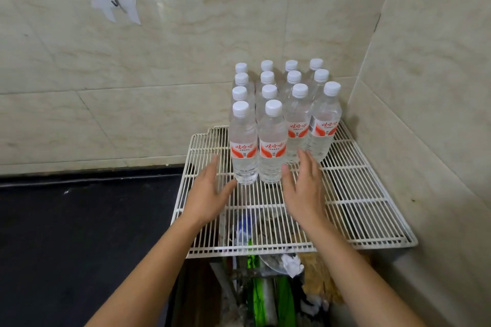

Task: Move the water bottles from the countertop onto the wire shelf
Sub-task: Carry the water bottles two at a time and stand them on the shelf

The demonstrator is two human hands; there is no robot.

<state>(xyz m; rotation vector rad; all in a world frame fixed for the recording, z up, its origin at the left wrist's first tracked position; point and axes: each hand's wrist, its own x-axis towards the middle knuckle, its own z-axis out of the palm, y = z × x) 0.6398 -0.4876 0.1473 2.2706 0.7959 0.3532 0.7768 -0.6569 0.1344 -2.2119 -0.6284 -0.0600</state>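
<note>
Left of the rack lies the dark countertop (79, 233). The left hand (212, 188) is flat-fingered and holds nothing, thumb just beside the near-left bottle. Water bottles (271, 146) stand upright, capped and full, in rows on the far part of the wire shelf (366, 210), with the right hand (303, 191) loose and empty beside the near pair. Probably weighty, stiff while full and smooth-sided, so grip round the labelled middle.

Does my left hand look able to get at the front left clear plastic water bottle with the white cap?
Probably yes. The left hand is open right beside that white-capped clear plastic water bottle, nothing stands between them, and the white wire shelf is bare on that side.
</note>
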